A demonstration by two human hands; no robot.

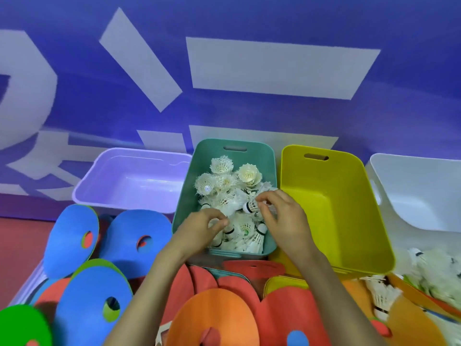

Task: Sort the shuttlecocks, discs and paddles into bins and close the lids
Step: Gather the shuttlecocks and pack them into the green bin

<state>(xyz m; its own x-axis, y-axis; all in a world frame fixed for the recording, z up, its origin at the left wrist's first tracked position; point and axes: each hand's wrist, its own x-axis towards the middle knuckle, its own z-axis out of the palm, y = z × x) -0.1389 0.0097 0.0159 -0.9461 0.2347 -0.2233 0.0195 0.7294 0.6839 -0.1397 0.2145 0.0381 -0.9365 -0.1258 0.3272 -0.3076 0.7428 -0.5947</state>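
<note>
A teal bin holds several white shuttlecocks. My left hand reaches into its near left side, fingers curled on a shuttlecock there. My right hand is over the bin's right side and pinches a black-banded shuttlecock. Beside it stand a purple bin, a yellow bin and a white bin, all three with nothing inside. Blue foam discs lie at the left. Red and orange paddles lie in front. More shuttlecocks are heaped at the right.
A blue wall with large white characters rises right behind the bins. A green disc lies at the bottom left. A yellow lid and a teal lid lie partly under the paddles. Red floor shows at the left.
</note>
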